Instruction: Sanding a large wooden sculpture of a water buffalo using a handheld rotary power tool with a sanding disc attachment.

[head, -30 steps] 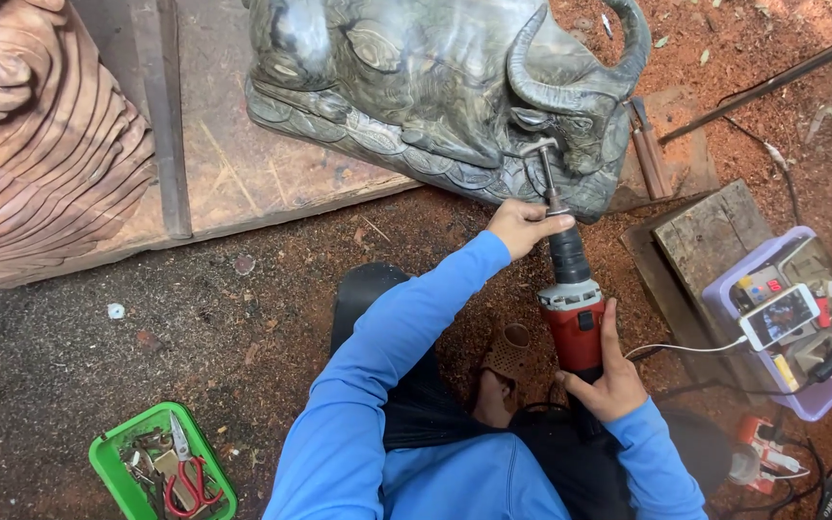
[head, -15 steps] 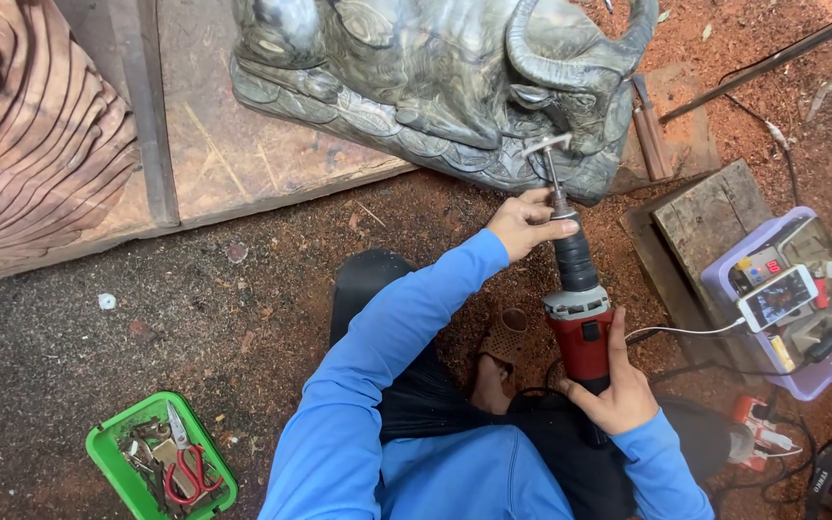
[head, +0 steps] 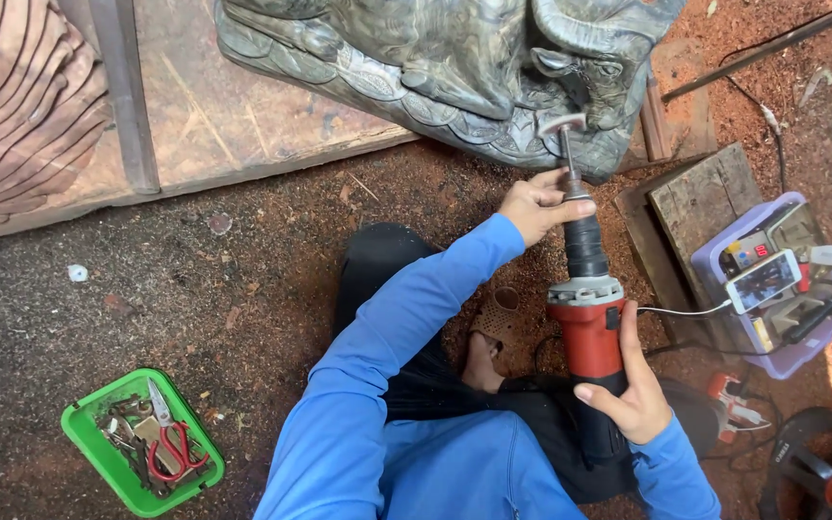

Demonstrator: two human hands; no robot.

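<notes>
We hold a red grinder [head: 585, 318] in both hands. Our left hand [head: 534, 204] wraps the black neck just behind the shaft; our right hand [head: 633, 385] clasps the red body lower down. Beyond the left grip, the grinding bit [head: 562, 123] meets the grey carving [head: 455, 67]. Right of our hands sits a purple tray [head: 792, 356] with a phone [head: 763, 281]; far left of them, a green tray [head: 108, 460] with scissors [head: 173, 451].
</notes>
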